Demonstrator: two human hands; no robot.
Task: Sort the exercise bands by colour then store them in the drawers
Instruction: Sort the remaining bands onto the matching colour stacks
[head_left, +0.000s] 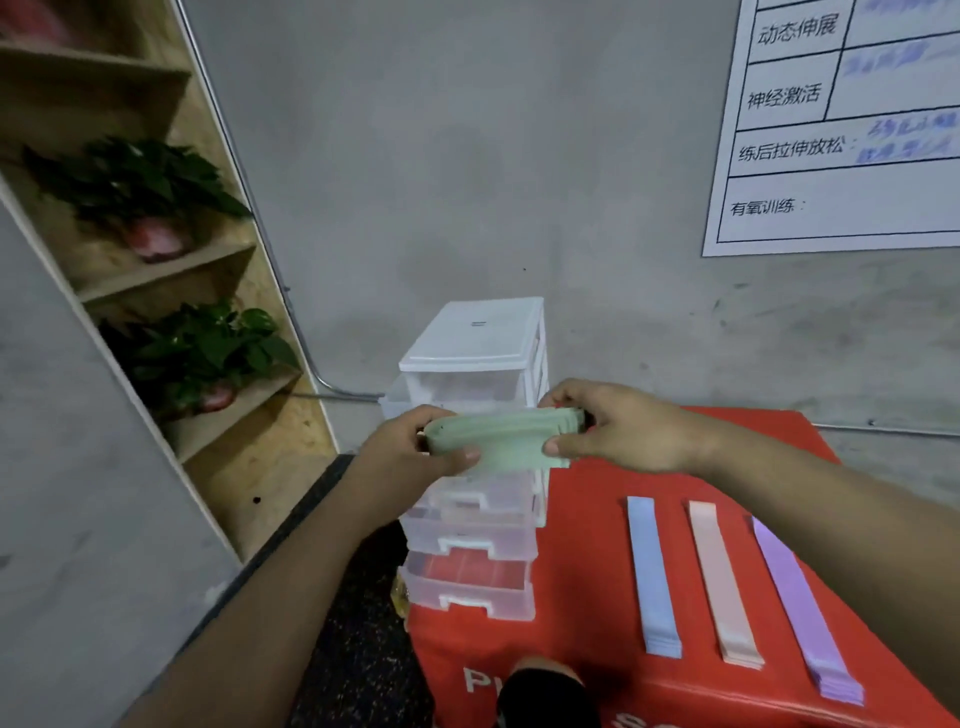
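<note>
The drawer unit (470, 338) is showing smooth, translucent plastic with a white glossy top, the green bands (501, 436) are looking matt and rubbery, the red box (587, 545) is gleaming faintly like vinyl, and the shelf (254, 457) is showing rough chipboard.

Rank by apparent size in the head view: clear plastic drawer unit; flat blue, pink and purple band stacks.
Clear plastic drawer unit
Flat purple band stack (closest, so unsure)
Flat blue band stack, flat pink band stack: alike
</note>
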